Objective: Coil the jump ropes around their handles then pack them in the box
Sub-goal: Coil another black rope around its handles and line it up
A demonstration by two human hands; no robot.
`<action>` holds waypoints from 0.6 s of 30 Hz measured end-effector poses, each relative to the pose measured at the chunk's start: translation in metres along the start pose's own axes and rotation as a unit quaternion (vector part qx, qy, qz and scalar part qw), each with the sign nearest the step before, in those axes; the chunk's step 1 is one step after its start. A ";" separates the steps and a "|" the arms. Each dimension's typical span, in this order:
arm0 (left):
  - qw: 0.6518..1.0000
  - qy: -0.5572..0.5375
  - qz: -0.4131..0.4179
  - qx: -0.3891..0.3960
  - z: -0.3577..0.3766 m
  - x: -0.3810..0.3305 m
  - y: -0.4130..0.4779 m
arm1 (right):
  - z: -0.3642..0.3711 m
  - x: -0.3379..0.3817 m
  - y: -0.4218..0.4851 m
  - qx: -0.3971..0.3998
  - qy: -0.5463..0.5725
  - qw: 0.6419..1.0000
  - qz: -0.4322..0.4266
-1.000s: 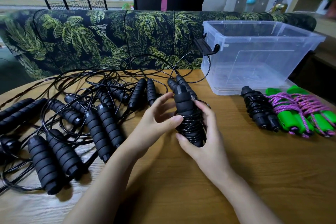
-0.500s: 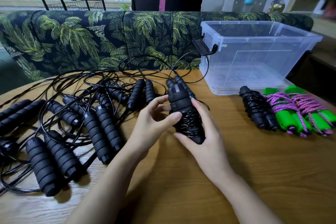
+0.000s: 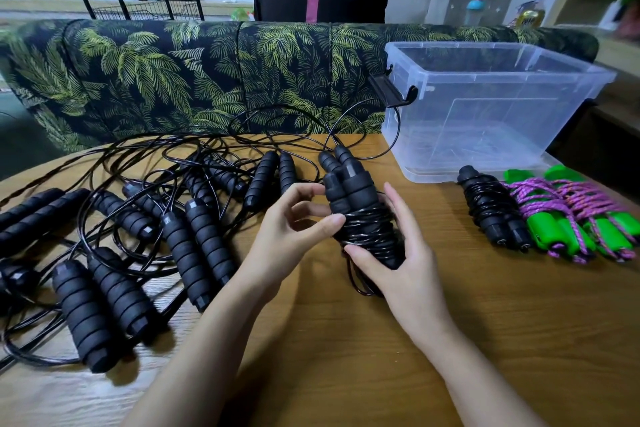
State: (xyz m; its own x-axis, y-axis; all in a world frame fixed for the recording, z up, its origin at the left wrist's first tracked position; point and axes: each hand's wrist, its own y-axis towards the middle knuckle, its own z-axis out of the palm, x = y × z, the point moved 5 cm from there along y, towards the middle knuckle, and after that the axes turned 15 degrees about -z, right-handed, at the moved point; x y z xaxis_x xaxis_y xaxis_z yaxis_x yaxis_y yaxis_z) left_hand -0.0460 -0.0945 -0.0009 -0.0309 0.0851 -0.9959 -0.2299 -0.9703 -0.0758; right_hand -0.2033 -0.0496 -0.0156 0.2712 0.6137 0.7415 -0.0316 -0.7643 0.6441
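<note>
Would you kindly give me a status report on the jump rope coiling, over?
Right hand grips the black jump rope, left hand pinches the coil. Cord wound, one loop loose below. Ahead: box empty, path clear.

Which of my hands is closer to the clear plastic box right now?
Right. The right hand sits front-left of the box; the left hand is farther left, beyond the held rope bundle.

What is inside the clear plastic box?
Nothing visible: the clear plastic box shows only its bare floor through see-through walls. No wall hides anything; reflections slightly blur the floor.
</note>
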 end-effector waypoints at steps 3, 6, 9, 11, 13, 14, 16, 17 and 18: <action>1.000 -0.013 -0.016 0.008 0.000 0.003 0.000 | 0.001 0.000 -0.002 0.004 -0.018 1.000 -0.012; 0.999 -0.028 -0.034 0.023 -0.001 0.004 0.001 | 0.001 0.002 -0.002 0.005 -0.004 1.000 -0.003; 0.998 -0.043 -0.038 0.027 -0.002 0.002 0.003 | 0.001 0.002 0.000 0.008 0.044 0.999 0.025; 0.997 -0.058 -0.040 0.032 -0.004 0.001 0.003 | 0.000 0.001 0.002 0.008 0.085 0.995 0.045; 0.996 -0.064 -0.042 0.037 -0.006 0.000 0.004 | -0.001 -0.001 0.002 0.002 0.127 0.990 0.055; 0.996 -0.066 -0.044 0.038 -0.007 0.000 0.004 | -0.002 -0.002 0.002 0.002 0.141 0.988 0.060; 0.995 -0.078 -0.055 0.031 -0.006 0.002 0.004 | -0.002 -0.004 0.001 0.014 0.135 0.989 0.064; 0.994 -0.083 -0.062 0.023 -0.006 0.003 0.004 | -0.002 -0.005 0.001 0.020 0.115 0.991 0.062; 0.994 -0.086 -0.068 0.012 -0.005 0.005 0.004 | -0.002 -0.005 0.001 0.023 0.082 0.995 0.056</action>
State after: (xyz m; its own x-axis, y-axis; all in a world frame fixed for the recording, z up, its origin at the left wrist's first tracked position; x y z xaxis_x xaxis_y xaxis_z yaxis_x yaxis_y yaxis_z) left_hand -0.0419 -0.0995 -0.0061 -0.1630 0.2553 -0.9530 -0.2660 -0.9415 -0.2067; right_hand -0.2062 -0.0530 -0.0187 0.1076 0.5449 0.8316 -0.0077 -0.8360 0.5487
